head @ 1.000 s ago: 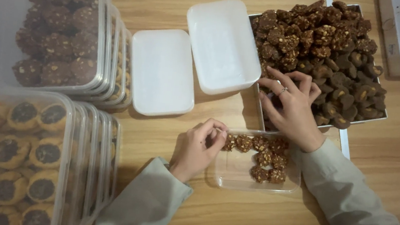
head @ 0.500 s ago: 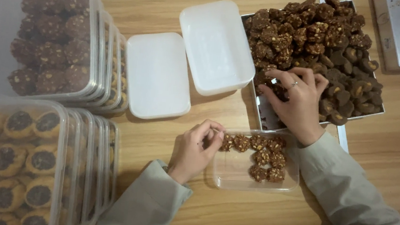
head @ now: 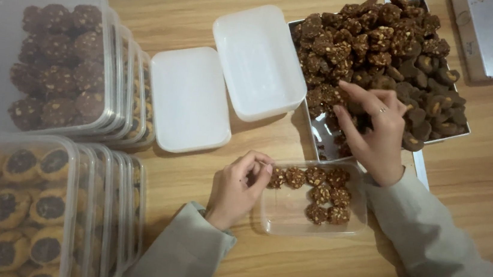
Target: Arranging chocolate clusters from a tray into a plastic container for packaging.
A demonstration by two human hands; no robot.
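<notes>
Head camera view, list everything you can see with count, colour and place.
metal tray: one, silver, top right, heaped with brown nut-topped cookies
clear plastic container: one, centre front, holding seven or so of those cookies
white plastic lids: two, centre
stacked clear boxes of dark cookies: upper left
stacked clear boxes of yellow dark-centred cookies: lower left
wooden table: light brown
left hand: at the container's left edge
right hand: on the tray's cookies
</notes>
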